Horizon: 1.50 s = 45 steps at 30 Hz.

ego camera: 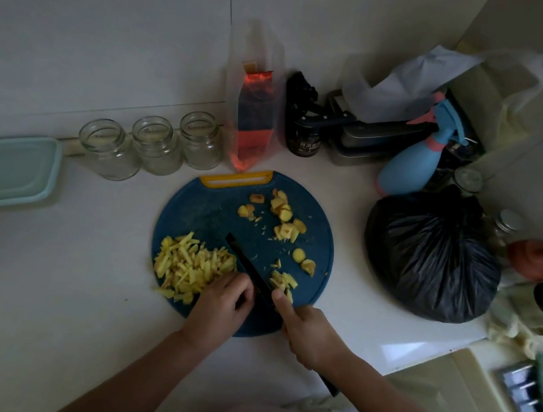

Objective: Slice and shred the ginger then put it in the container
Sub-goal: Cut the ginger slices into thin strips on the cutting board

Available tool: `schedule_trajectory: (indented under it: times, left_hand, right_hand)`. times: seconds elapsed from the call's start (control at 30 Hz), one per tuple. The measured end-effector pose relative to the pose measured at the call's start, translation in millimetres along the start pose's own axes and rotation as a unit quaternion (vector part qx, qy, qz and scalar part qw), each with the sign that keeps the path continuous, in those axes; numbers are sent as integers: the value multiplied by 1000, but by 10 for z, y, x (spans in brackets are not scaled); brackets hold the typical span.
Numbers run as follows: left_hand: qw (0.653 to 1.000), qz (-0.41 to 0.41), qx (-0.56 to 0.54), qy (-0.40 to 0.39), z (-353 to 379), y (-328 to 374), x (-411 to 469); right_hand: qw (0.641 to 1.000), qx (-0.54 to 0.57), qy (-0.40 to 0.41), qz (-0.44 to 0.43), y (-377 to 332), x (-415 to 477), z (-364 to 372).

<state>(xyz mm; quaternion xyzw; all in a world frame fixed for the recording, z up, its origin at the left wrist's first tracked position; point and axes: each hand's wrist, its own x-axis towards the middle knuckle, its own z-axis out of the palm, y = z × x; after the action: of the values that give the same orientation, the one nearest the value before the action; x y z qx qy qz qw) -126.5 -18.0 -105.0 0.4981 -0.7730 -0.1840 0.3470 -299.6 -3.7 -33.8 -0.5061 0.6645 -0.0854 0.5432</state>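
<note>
Knife (248, 268) is clamped in the grip of the right hand (308, 335); left hand (221, 303) is curled beside the shredded ginger (190, 264) piled on the cutting board (214, 212), its hold can't be told. Slices (284, 214) are scattered further back.

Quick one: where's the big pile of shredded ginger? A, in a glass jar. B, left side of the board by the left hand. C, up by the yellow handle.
B: the shredded ginger heaps on the cutting board at its left side, beside the left hand.
</note>
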Motion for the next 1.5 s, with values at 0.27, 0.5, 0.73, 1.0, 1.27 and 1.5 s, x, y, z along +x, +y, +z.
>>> schedule_trajectory:
  times: [0.27,0.5,0.73,1.0,1.27,1.5]
  left_hand:
    - [999,-47,0,7,20,32,-10]
    - [998,-62,0,0,42,40,-21]
    - [994,-104,-34,10,40,100,57]
    - [998,-57,-4,-23,37,50,123]
    - [996,-76,-31,21,-54,47,83]
    - [997,-73,-22,16,-48,14,84]
  right_hand:
    - [993,-104,14,-58,37,30,-7]
    - [984,-157,19,-81,39,67,-53]
    - [999,32,8,16,-75,2,-94]
    - [998,54,8,29,-58,-17,-97]
    - [999,24,19,16,38,-5,-38]
    - [1000,14,5,-6,63,-19,25]
